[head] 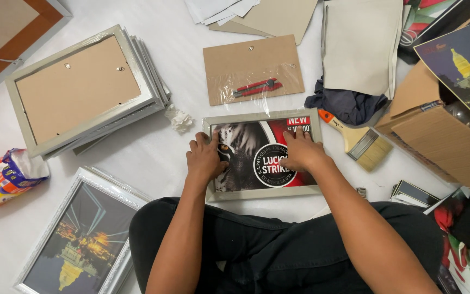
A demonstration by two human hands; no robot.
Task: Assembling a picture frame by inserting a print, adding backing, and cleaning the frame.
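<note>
A person sat on a white floor [153,147], seen from above, with black-trousered legs at the bottom centre. Just above the knees, in the middle of the picture, lay a grey picture frame [262,192] holding a red, black and white print [251,158] that showed an animal's face and a round emblem. Both hands lay flat on this print, palms down and fingers spread, gripping nothing. The left hand [204,158] pressed the left part of the print, over the animal's face. The right hand [302,153] pressed the right part, near the emblem. The two hands were apart, with a stretch of print between them.

Above the frame, at upper centre, lay a brown backing board [235,65] with a red utility knife [257,87] resting on it. To the right of the frame lay a paintbrush [361,140] with an orange handle and pale bristles, near a dark cloth [346,103]. At upper left sat a stack of grey frames [88,90], face down with a brown back showing. A crumpled bit of white paper [180,118] lay between that stack and the centre frame. At lower left lay a silver framed night-scene picture [80,234], and at the far left edge a yellow and blue plastic packet [1,174]. A cardboard box [441,136] stood at the right.
</note>
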